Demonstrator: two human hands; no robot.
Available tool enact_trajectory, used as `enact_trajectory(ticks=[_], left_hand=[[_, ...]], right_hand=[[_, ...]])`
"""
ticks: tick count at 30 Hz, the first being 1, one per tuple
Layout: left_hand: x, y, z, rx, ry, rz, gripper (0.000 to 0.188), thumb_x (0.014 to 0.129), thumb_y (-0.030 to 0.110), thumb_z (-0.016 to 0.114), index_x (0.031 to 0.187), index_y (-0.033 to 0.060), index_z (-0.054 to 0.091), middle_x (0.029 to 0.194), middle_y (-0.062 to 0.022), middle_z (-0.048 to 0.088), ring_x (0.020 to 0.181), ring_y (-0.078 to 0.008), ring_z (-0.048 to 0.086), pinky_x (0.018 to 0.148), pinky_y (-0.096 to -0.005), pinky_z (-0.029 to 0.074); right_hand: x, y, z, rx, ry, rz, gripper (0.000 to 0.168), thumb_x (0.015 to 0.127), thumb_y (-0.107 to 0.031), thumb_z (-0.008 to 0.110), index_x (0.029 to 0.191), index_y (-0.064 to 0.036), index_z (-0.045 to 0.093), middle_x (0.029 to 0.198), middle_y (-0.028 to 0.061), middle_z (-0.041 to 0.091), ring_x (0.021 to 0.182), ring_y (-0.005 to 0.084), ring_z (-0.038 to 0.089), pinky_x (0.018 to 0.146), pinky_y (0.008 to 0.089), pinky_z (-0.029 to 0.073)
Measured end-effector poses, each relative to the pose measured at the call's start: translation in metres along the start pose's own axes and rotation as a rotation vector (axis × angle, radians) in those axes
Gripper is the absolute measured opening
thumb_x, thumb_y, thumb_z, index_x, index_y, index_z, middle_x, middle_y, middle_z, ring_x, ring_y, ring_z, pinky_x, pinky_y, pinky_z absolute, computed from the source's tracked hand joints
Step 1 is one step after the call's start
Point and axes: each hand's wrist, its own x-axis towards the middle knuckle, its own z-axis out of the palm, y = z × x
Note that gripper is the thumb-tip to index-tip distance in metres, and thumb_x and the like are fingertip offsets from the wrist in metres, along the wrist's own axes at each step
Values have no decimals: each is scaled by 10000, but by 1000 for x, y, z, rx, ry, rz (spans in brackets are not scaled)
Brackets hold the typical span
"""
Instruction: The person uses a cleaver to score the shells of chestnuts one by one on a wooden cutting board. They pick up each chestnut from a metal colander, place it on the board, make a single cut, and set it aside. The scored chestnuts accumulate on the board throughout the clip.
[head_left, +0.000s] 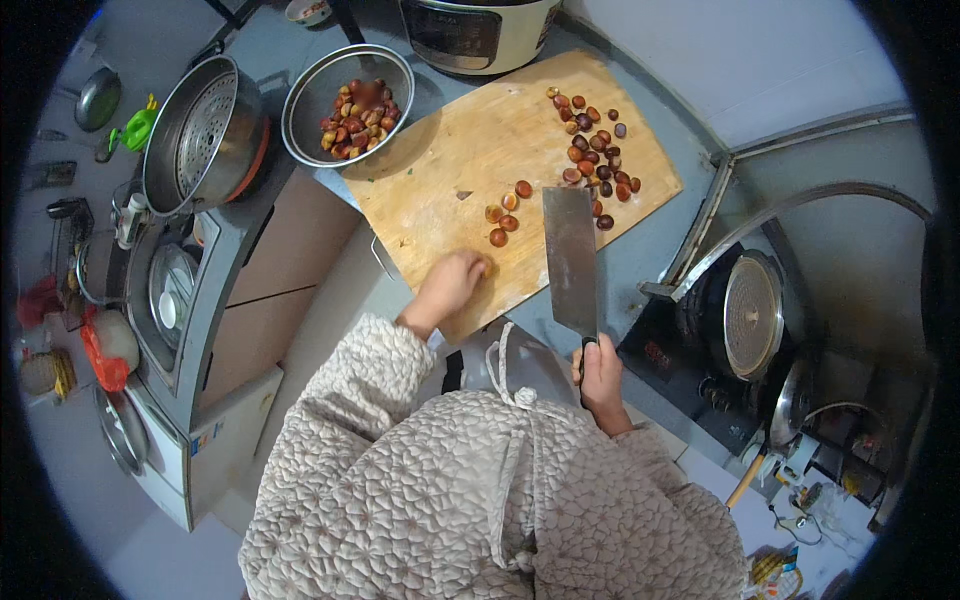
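Near the front edge of the wooden cutting board (472, 142), my left hand (450, 286) pinches a chestnut (487, 268) against the surface; the fingers partly hide it. In my right hand (601, 375) is the black handle of a cleaver (571, 259). Its broad blade points away from me, over the board's right front edge. Several chestnuts (508, 223) lie in a small group just beyond my left hand. A larger spread of brown chestnuts (585, 168) covers the right part of the board, some close to the blade tip. More chestnuts (360, 124) fill part of a round metal bowl (294, 139).
The bowl stands by the board's far left corner. Behind the board is an electric cooker (480, 37). A steamer pot (169, 161) and a sink (154, 330) are on the left. To the right, a lidded pan (752, 315) sits on the black stove (660, 352).
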Motion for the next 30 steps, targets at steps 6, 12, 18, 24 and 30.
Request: enact_trajectory(ticks=[6, 12, 18, 24, 30], left_hand=[[-31, 11, 17, -16, 190, -106, 208, 808, 158, 574, 985, 63, 627, 877, -151, 601, 819, -326, 578, 723, -387, 470], [-49, 17, 31, -88, 294, -159, 269, 709, 123, 674, 965, 60, 618, 870, -125, 589, 807, -316, 580, 697, -373, 476], [-47, 14, 51, -124, 388, -156, 264, 691, 88, 679, 945, 47, 617, 877, -126, 583, 803, -317, 581, 687, -373, 476], [-47, 27, 45, -94, 447, -180, 283, 671, 101, 699, 938, 51, 620, 866, -117, 577, 832, -310, 567, 709, -370, 463], [-46, 22, 50, -17, 445, -208, 298, 650, 117, 719, 925, 53, 624, 870, -107, 571, 844, -298, 558, 715, -362, 458]], right_hand=[[7, 5, -11, -102, -144, 21, 215, 930, -154, 404, 1033, 8, 501, 618, 30, 510, 490, 88, 473, 456, 244, 378], [13, 7, -16, -364, -230, -65, 265, 894, -186, 492, 1090, -10, 507, 733, 194, 588, 659, 321, 604, 580, 369, 460], [15, -8, -13, -464, -315, -118, 275, 884, -206, 504, 1094, -29, 510, 828, 253, 595, 811, 435, 578, 658, 437, 465], [18, -2, -14, -487, -337, -156, 259, 882, -199, 506, 1078, -30, 517, 833, 256, 589, 818, 436, 576, 663, 429, 465], [21, -6, -15, -456, -348, -174, 241, 883, -193, 504, 1056, -28, 521, 824, 252, 589, 813, 438, 573, 660, 431, 464]])
